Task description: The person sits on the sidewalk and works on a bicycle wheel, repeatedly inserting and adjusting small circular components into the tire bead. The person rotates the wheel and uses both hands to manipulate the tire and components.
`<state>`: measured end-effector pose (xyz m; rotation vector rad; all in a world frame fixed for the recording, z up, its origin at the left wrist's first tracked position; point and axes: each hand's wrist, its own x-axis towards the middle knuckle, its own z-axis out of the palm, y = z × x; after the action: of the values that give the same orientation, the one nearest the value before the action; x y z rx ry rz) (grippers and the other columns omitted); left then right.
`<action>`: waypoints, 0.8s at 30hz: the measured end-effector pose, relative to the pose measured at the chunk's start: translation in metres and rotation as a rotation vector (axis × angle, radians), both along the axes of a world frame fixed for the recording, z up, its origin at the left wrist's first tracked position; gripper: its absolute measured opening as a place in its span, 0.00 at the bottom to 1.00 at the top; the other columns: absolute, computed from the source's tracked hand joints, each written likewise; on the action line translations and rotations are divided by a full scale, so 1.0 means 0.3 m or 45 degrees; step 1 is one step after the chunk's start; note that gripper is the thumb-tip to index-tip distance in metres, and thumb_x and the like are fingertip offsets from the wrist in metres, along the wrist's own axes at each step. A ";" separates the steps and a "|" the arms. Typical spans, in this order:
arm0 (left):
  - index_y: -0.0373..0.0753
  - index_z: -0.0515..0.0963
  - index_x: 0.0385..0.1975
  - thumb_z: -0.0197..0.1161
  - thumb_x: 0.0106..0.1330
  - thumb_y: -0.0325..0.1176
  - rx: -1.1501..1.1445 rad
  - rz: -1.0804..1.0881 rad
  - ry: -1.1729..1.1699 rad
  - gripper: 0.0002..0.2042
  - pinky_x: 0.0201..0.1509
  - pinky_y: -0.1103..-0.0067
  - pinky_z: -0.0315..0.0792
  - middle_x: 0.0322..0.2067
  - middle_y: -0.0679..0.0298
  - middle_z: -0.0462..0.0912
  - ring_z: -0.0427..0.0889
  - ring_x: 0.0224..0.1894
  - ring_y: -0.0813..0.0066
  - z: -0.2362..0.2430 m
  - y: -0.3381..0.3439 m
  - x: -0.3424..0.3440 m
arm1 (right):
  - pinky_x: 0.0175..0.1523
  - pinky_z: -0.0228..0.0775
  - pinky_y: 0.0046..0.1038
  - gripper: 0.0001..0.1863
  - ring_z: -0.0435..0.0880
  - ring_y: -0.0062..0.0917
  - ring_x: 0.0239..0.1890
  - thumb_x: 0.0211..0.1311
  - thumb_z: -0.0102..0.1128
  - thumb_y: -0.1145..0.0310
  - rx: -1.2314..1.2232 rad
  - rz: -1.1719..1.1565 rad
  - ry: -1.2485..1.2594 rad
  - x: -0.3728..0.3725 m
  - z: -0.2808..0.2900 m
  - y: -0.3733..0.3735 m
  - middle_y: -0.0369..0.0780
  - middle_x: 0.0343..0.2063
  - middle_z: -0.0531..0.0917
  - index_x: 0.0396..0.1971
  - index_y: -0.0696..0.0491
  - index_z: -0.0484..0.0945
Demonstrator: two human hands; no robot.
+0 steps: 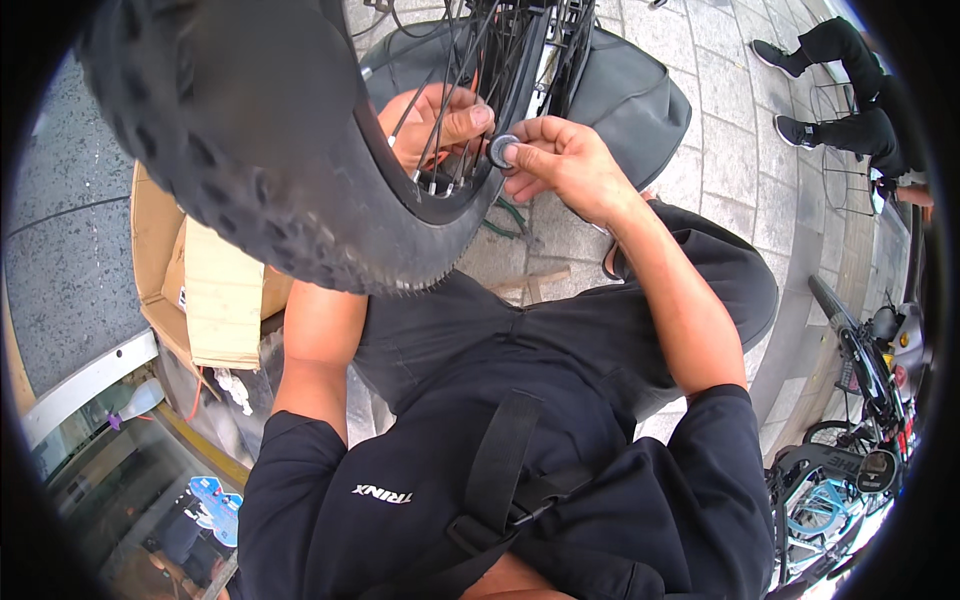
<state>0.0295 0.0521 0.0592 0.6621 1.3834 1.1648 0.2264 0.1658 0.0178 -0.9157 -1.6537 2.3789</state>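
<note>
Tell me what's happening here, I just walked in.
A person is working on a bicycle wheel with a knobby tire. Their right hand pinches a small round tool, possibly a spoke wrench, beside the rim. Their left hand is in among the spokes; whether it grips one isn't clear.

The bicycle tyre point(300, 225) stands to the left, before the left forearm point(322, 340). The left hand point(435, 125) is among the spokes point(434, 182), inside the rim's point(440, 210) curve; the right hand point(570, 165), right of the rim, has a disc-shaped tool point(503, 152) between its fingers. Behind the wheel, a cover point(640, 110) lies on the paving point(735, 150). A cardboard box point(225, 300) sits left of the lap; another person point(850, 130) is far right, parked bicycles point(825, 490) lower right.
</note>
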 end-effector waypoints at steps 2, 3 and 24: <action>0.30 0.79 0.47 0.76 0.63 0.47 0.001 0.055 0.036 0.26 0.44 0.81 0.76 0.35 0.61 0.85 0.84 0.38 0.78 0.000 0.001 0.013 | 0.40 0.84 0.27 0.18 0.88 0.25 0.35 0.71 0.63 0.70 0.021 -0.002 -0.002 0.008 0.007 -0.001 0.43 0.38 0.86 0.54 0.65 0.76; 0.31 0.79 0.47 0.76 0.62 0.47 -0.005 0.052 0.046 0.26 0.44 0.81 0.76 0.35 0.61 0.85 0.84 0.38 0.77 0.008 0.002 0.017 | 0.41 0.84 0.27 0.18 0.88 0.25 0.36 0.71 0.63 0.70 0.032 -0.001 -0.002 0.011 0.007 -0.003 0.43 0.38 0.86 0.54 0.65 0.76; 0.36 0.80 0.40 0.70 0.68 0.44 0.080 0.085 0.094 0.16 0.42 0.84 0.70 0.33 0.67 0.82 0.75 0.34 0.84 0.019 -0.010 0.009 | 0.47 0.80 0.31 0.17 0.89 0.32 0.43 0.64 0.65 0.76 1.157 -0.017 0.258 0.008 -0.021 -0.098 0.46 0.39 0.86 0.52 0.58 0.76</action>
<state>0.0320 0.0491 0.0649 0.7144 1.4452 1.2518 0.2289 0.1363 0.0114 -0.4762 -2.2524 1.3424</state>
